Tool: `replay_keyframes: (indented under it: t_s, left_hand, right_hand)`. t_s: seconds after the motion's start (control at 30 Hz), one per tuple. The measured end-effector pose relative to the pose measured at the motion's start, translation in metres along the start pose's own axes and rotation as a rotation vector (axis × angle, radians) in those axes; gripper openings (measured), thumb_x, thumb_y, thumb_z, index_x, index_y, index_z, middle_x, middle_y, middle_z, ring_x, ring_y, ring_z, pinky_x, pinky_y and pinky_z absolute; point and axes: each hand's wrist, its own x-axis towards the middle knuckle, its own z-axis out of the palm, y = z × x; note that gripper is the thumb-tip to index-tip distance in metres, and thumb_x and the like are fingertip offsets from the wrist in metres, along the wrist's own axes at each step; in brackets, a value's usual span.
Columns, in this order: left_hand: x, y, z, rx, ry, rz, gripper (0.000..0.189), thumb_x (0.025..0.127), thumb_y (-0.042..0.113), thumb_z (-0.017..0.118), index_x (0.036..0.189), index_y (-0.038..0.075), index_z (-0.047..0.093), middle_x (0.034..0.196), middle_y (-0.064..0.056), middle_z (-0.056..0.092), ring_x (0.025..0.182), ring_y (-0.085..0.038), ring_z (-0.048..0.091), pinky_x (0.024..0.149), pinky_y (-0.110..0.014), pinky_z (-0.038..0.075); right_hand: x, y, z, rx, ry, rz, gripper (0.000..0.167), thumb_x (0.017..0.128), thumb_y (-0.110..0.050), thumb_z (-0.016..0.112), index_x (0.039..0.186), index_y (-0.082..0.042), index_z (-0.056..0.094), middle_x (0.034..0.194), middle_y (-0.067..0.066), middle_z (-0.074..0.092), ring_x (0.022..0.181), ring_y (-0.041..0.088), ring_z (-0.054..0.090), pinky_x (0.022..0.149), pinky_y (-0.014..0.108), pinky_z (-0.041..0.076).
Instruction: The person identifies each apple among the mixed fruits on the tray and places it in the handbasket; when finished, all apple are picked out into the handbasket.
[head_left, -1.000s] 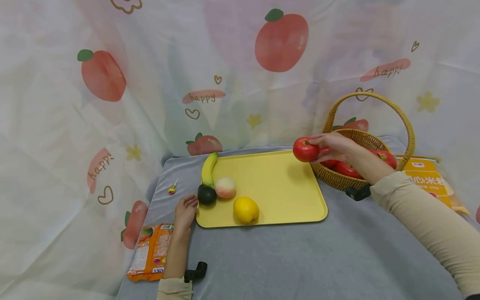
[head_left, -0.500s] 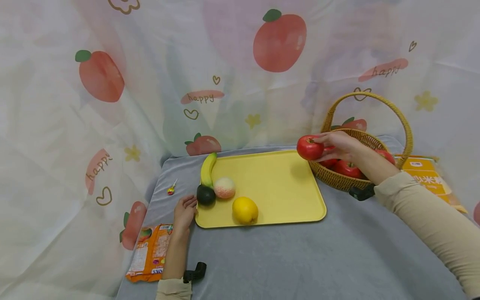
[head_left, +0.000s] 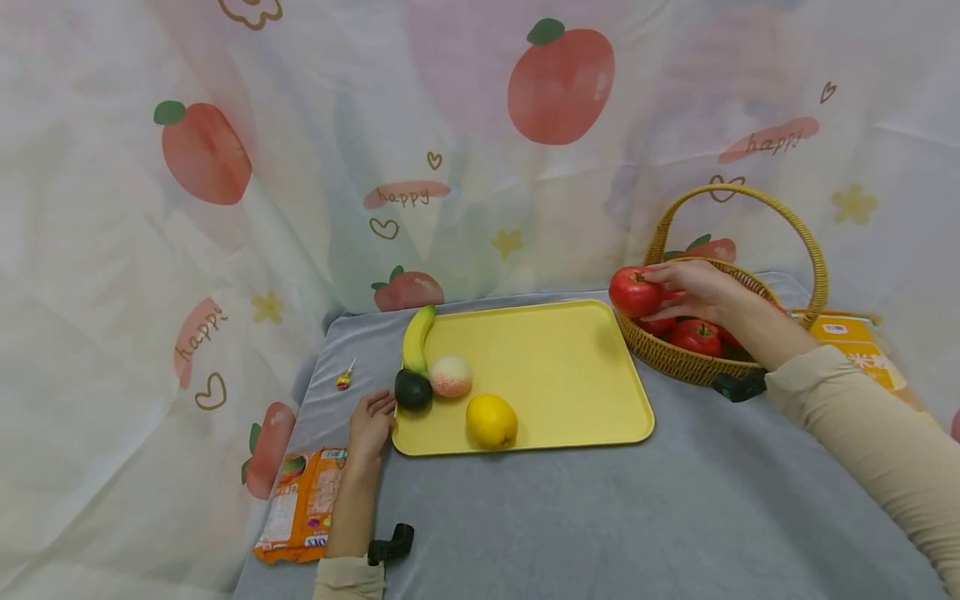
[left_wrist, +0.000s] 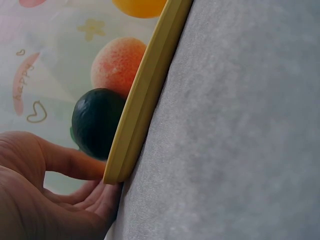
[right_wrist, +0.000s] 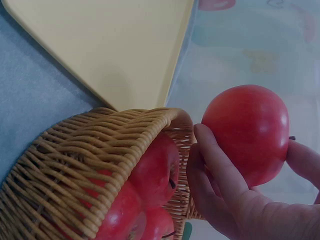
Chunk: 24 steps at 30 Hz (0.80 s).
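Observation:
My right hand (head_left: 693, 287) grips a red apple (head_left: 636, 292) by its sides, the stem showing, just above the left rim of the wicker basket (head_left: 675, 364). Several more red apples (right_wrist: 155, 170) lie inside that basket. At the left end of the yellow tray (head_left: 555, 367), my left hand (head_left: 371, 423) pinches the rim (left_wrist: 135, 120), thumb on the inner side and fingers outside. Close by that thumb lies a dark green avocado (left_wrist: 98, 124). A banana (head_left: 417, 340), a pale pink peach (head_left: 451, 376) and a yellow lemon (head_left: 492, 421) also rest on the tray.
An orange snack bag (head_left: 303, 508) lies beside the left forearm. Behind it is a small lollipop (head_left: 343, 380). Another orange bag (head_left: 855, 346) lies right of the basket, whose tall handle (head_left: 806, 233) arches overhead. A printed curtain (head_left: 480, 233) hangs behind the grey cloth (head_left: 525, 525).
My right hand has carried the apple rightward, from over the tray's far right corner to the basket's rim. The left hand stays at the tray's edge.

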Motion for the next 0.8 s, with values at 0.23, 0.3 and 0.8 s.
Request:
replay_keyframes:
  t_s: [0.23,0.3,0.8]
  left_hand:
    - [0.000,0.001,0.001,0.000,0.003,-0.005,0.065,0.084,-0.016,0.049,0.148,-0.005,0.046,0.148,-0.025,0.053,0.140,-0.037,0.051,0.079,-0.025,0.046]
    - [0.000,0.002,0.001,-0.002,0.005,-0.006,0.065,0.084,-0.016,0.049,0.148,-0.005,0.046,0.147,-0.026,0.054,0.140,-0.038,0.051,0.079,-0.025,0.046]
    - [0.000,0.002,0.001,-0.022,0.016,-0.008,0.065,0.083,-0.017,0.048,0.148,-0.007,0.046,0.147,-0.027,0.054,0.140,-0.038,0.052,0.081,-0.025,0.046]
  right_hand:
    - [-0.008,0.004,-0.006,-0.012,0.011,0.017,0.080,0.109,-0.026,0.054,0.167,-0.001,0.005,0.162,0.022,0.016,0.148,0.040,0.023,0.106,0.061,0.041]
    - [-0.009,0.005,-0.009,-0.015,0.012,0.019,0.079,0.109,-0.026,0.053,0.167,-0.001,0.005,0.158,0.021,0.020,0.148,0.040,0.023,0.107,0.061,0.040]
    - [-0.005,0.010,-0.036,-0.024,0.049,0.010,0.073,0.111,-0.023,0.045,0.165,0.002,0.002,0.163,0.025,0.012,0.150,0.042,0.019,0.108,0.063,0.038]
